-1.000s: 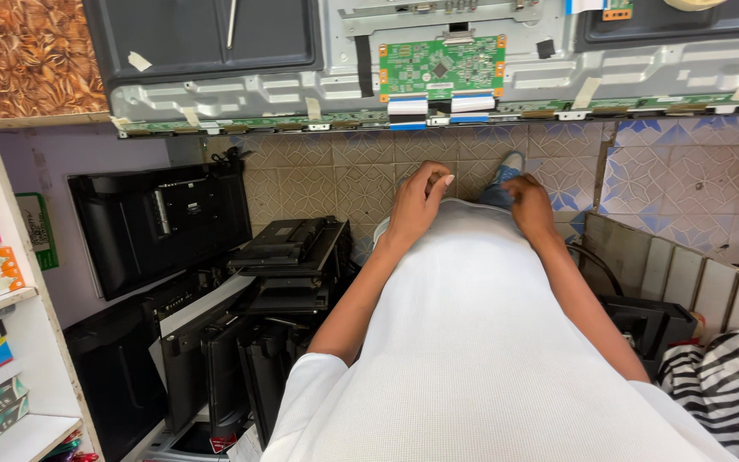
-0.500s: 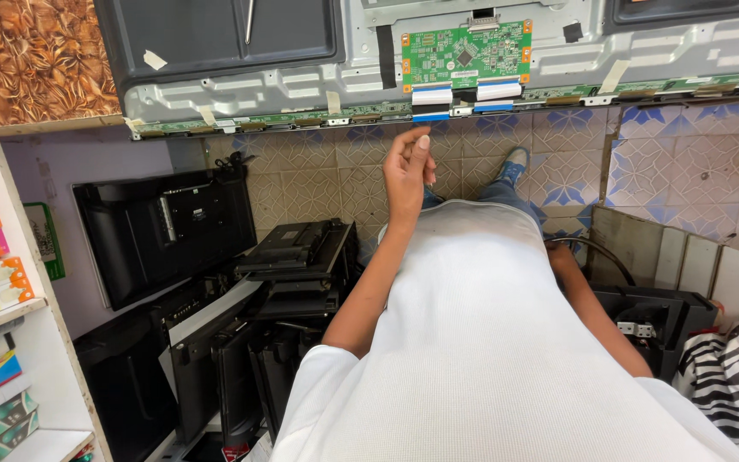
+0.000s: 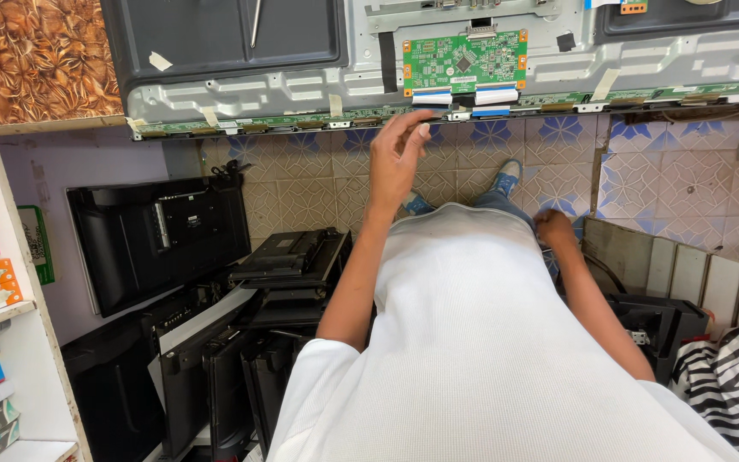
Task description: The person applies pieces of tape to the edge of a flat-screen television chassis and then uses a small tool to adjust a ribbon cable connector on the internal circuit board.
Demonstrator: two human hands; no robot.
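Fingers (image 3: 410,135) of the left hand (image 3: 395,162) are loosely spread and slightly curled, holding nothing, their tips raised just short of the near edge of the opened flat panel (image 3: 301,85). That panel lies on the bench with its long axis running left to right. On it, the green circuit board (image 3: 464,62) sits just beyond and a little to the right of the fingertips, with two flat ribbon cables (image 3: 464,96) at its near edge. The right hand (image 3: 555,229) hangs low beside the thigh, well apart from the board; whether it is closed I cannot tell. Dark screen casings (image 3: 164,239) stand stacked on the floor to the left.
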